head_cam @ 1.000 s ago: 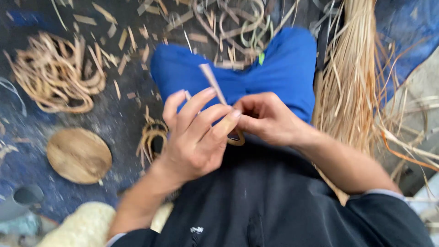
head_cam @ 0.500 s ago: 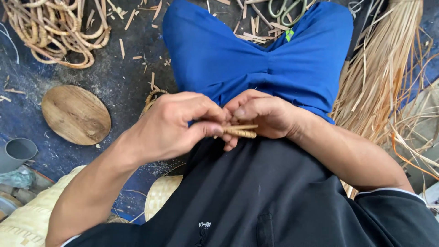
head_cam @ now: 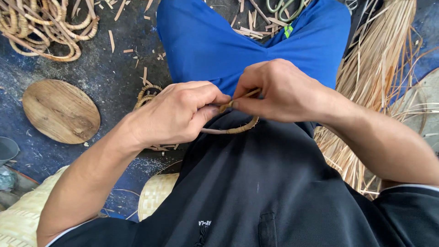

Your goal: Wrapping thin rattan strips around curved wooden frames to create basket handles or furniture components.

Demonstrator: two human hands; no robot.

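Note:
My left hand (head_cam: 176, 114) and my right hand (head_cam: 279, 91) meet above my lap, over blue trousers (head_cam: 206, 41) and a black shirt (head_cam: 265, 183). Both pinch a small wrapped rattan ring (head_cam: 238, 129), whose lower arc curves out below my fingers. A thin flat rattan strip (head_cam: 244, 96) runs between the thumbs of both hands. Most of the ring is hidden behind my fingers.
An oval wooden board (head_cam: 59, 110) lies on the dark floor at left. A pile of finished rattan rings (head_cam: 45, 23) sits top left. Loose rattan strands (head_cam: 379, 77) fan out on the right. Woven baskets (head_cam: 155, 194) lie near my left elbow. Offcuts litter the floor.
The view has dropped closer to my hands. The upright strip from a second ago is now pulled down flat between my thumbs, and the ring's lower arc shows.

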